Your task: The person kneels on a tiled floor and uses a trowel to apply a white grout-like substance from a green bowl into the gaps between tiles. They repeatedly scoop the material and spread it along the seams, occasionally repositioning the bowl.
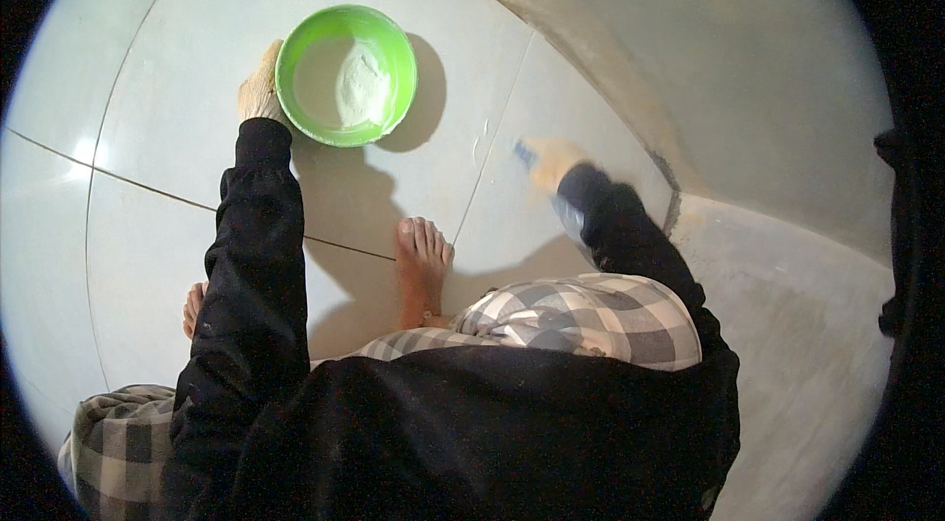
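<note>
Head view: we can read no lettering, label, number or sign on any surface in sight here.

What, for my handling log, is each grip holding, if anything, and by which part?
The left grip seems to hold the green bowl by its left side, the contact partly hidden. The right grip holds a blurred blue thing, the held part unclear.

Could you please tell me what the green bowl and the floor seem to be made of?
Green bowl: probably plastic, smooth with a slight sheen, judging by its even bright colour.
Floor: likely glossy ceramic tile, given thin joints and bright reflections.
</note>
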`<state>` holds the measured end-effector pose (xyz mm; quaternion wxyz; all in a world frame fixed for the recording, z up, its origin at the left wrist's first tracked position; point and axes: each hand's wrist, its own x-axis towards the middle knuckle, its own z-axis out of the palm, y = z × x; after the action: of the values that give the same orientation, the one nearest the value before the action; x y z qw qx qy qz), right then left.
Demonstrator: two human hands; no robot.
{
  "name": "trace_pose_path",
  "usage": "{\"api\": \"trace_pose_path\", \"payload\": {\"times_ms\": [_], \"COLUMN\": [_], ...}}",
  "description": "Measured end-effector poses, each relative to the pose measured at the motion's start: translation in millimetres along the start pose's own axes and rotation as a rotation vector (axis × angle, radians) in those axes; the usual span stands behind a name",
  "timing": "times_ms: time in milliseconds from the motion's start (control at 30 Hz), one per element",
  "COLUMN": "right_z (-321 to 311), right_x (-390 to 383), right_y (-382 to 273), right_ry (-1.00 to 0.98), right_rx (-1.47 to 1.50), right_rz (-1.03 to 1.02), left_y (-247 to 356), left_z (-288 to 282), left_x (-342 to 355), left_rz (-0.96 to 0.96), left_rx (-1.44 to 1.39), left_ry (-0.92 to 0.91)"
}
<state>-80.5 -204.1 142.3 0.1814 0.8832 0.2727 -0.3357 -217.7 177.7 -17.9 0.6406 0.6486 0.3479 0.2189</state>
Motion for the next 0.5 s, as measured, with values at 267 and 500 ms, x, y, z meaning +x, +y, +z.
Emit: {"api": "trace_pose_path", "payload": {"times_ms": [267,500], "right_z": [-6.8,6.3], "right_x": [15.2,-21.4], "right_y": [-55.3,-56.4], "right_ry": [0.177,-0.276], "right_rx": [-0.097,-0.203], "right_rz": [-0.139,-0.17], "left_y": [-15.6,-29.9], "left_z": [-4.4,-2.0], "left_x": [0.9,13.2], "left_rz": [0.255,0.105], "left_rx": [0.202,0.158], "left_ry": [-0.024,-0.052]}}
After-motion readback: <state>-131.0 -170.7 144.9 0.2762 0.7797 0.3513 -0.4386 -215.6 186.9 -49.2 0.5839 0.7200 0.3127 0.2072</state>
